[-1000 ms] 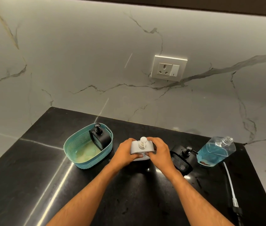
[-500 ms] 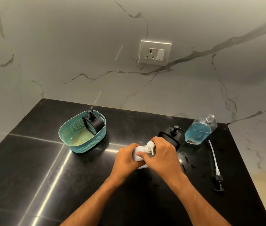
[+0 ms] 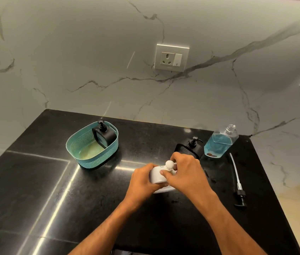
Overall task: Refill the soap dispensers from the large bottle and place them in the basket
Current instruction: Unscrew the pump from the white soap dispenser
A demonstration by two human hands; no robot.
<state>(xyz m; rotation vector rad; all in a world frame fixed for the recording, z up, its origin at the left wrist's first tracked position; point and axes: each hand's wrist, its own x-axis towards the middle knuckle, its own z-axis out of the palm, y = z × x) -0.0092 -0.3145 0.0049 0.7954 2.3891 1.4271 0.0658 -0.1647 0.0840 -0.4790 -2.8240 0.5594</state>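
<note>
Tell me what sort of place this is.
Probably a home kitchen or bathroom counter. A polished black stone countertop meets a marble-look wall with a socket and switch plate. Pump soap dispensers and a large bottle of blue liquid suit a wash area.

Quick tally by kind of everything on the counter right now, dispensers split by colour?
Black soap dispensers: 2 (one in the basket, one on the counter beside the large bottle)
White soap dispensers: 1, held by left hand and right hand
Teal baskets: 1
Large bottles of blue soap: 1, uncapped
Loose pumps with tube: 1
Total: 6
</note>
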